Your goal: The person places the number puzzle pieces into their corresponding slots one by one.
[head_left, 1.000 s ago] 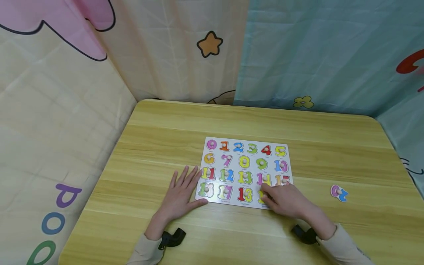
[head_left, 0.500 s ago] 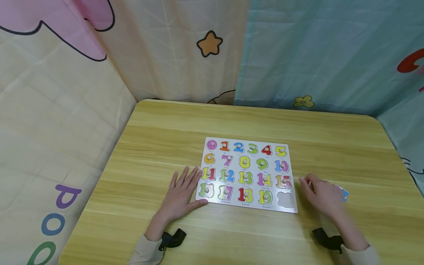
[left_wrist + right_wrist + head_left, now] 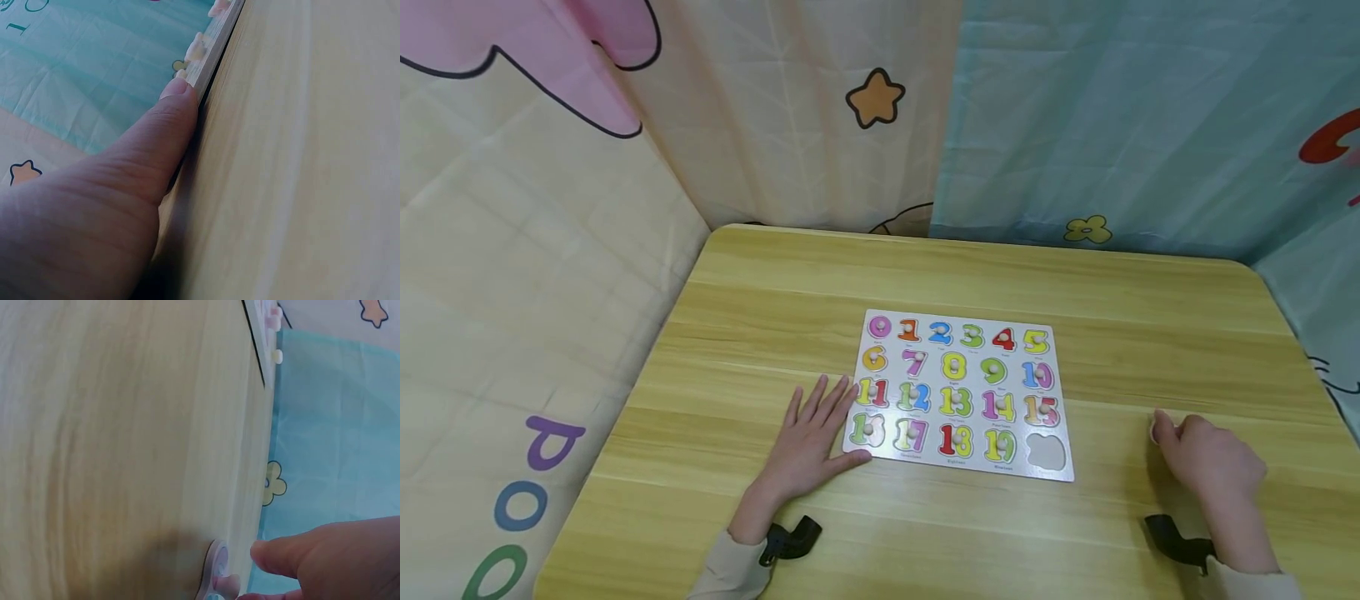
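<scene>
A white peg puzzle board [image 3: 931, 463] with coloured number pieces lies on the table; its bottom right recess holds no piece. My left hand [image 3: 807, 442] rests spread at the board's left side, with its thumb [image 3: 165, 128] along the near edge in the left wrist view. To the right of the board, my right hand [image 3: 1213, 458] is over a loose number piece [image 3: 215, 562], pink and blue with a knob. In the right wrist view the thumb [image 3: 284, 555] is apart from the knob, and a fingertip is close beside it. The head view shows the piece almost wholly hidden.
The wooden table [image 3: 775, 283] has rounded far corners. Printed curtains [image 3: 760, 125] stand behind it and along its sides. A black wrist mount [image 3: 793, 540] sits on the left wrist, and another wrist mount [image 3: 1180, 546] on the right.
My right hand has moved right, from the board's lower right area to the loose number piece, uncovering the vacant recess. My left hand has stayed in place.
</scene>
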`<state>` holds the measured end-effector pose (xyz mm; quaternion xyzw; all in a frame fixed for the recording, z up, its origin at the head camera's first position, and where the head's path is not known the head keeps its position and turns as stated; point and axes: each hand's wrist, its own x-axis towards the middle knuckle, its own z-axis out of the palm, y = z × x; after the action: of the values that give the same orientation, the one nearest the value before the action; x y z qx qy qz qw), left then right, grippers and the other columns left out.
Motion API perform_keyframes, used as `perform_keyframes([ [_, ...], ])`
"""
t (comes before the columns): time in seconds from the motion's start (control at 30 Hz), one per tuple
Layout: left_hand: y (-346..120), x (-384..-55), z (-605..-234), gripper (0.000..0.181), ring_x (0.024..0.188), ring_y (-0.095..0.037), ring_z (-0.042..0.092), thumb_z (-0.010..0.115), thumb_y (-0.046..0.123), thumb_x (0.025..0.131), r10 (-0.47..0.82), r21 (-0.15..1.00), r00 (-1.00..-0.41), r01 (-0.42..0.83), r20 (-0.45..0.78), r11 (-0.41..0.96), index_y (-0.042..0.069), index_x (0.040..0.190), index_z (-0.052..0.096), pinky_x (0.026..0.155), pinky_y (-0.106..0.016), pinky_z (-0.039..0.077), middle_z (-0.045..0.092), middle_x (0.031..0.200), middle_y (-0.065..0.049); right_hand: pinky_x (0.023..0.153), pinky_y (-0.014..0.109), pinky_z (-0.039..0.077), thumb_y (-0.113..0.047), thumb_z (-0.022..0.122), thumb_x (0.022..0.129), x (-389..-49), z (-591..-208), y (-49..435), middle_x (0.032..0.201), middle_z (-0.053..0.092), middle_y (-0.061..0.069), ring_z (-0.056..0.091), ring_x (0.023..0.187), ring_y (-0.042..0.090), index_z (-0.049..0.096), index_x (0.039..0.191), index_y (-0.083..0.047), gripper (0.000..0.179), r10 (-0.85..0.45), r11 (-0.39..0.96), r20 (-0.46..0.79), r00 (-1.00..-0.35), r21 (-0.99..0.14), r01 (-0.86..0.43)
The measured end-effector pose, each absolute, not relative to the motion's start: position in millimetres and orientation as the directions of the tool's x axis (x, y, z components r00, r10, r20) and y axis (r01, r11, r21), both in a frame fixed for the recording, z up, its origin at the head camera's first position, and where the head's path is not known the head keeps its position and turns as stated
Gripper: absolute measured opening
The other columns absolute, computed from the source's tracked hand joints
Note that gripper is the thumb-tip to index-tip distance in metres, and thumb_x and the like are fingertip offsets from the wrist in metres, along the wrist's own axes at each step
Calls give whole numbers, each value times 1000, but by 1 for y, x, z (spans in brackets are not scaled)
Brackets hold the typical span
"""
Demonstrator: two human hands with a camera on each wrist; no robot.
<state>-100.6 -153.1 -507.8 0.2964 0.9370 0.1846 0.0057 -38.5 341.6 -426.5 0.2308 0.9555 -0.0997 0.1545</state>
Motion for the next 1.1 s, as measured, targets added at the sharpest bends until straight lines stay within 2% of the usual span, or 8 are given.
perform_keyframes([
  [0.3, -154, -101, -510, 90, 143, -29, 3, 51, 66, 85, 561, 347, -820, 561, 113, 751, 15, 152, 22, 111, -52, -4, 15, 157, -4, 49, 50, 40, -52, 17, 99, -41, -432, 344, 95, 53, 43, 56, 74, 53, 57, 102, 14, 78, 385, 885, -404, -830, -94, 456],
  [0.53, -153, -101, -508, 89, 143, -28, 3, 51, 66, 85, 558, 353, -823, 556, 105, 753, 15, 152, 22, 111, -51, -4, 15, 157, -3, 51, 53, 39, -51, 21, 100, -39, -435, 344, 97, 52, 44, 53, 78, 58, 51, 103, 13, 71, 376, 889, -374, -848, -113, 444],
  [0.67, -153, -101, -509, 89, 143, -29, 3, 51, 66, 85, 560, 348, -822, 557, 102, 754, 15, 152, 22, 111, -52, -4, 15, 157, -3, 49, 52, 39, -55, 24, 99, -40, -436, 344, 98, 54, 42, 54, 79, 58, 47, 111, 8, 68, 343, 901, -343, -874, -144, 410],
  [0.73, -153, -101, -509, 89, 143, -29, 3, 50, 67, 85, 560, 345, -822, 558, 103, 755, 15, 152, 22, 111, -52, -4, 15, 157, -3, 46, 47, 39, -54, 28, 99, -40, -436, 342, 90, 57, 36, 57, 72, 52, 48, 109, 4, 62, 296, 917, -294, -909, -178, 357],
  [0.8, -153, -101, -509, 89, 143, -28, 3, 50, 67, 85, 558, 346, -823, 555, 102, 756, 15, 152, 22, 111, -52, -4, 15, 157, -3, 43, 41, 36, -51, 33, 100, -40, -436, 338, 75, 57, 25, 55, 60, 40, 51, 103, 0, 53, 224, 936, -229, -947, -221, 275],
  [0.9, -153, -101, -509, 90, 143, -28, 2, 50, 67, 85, 555, 351, -826, 551, 99, 757, 16, 152, 21, 111, -51, -4, 15, 157, -3, 40, 33, 29, -43, 42, 100, -41, -436, 328, 58, 44, 5, 44, 48, 21, 51, 89, -8, 37, 112, 953, -136, -984, -267, 145],
  [0.97, -153, -101, -509, 90, 143, -27, 2, 50, 68, 85, 553, 355, -827, 548, 97, 757, 16, 152, 21, 111, -51, -4, 15, 157, -3, 40, 30, 26, -38, 47, 100, -42, -437, 319, 56, 37, -1, 37, 46, 16, 50, 86, -10, 31, 44, 956, -112, -993, -284, 74],
  [1.1, -153, -101, -509, 90, 143, -27, 1, 50, 68, 85, 554, 357, -827, 547, 94, 757, 16, 152, 21, 111, -51, -4, 15, 157, -3, 42, 28, 28, -29, 55, 97, -46, -435, 301, 58, 39, -3, 37, 47, 13, 49, 87, -11, 21, -70, 955, -119, -990, -296, -32],
])
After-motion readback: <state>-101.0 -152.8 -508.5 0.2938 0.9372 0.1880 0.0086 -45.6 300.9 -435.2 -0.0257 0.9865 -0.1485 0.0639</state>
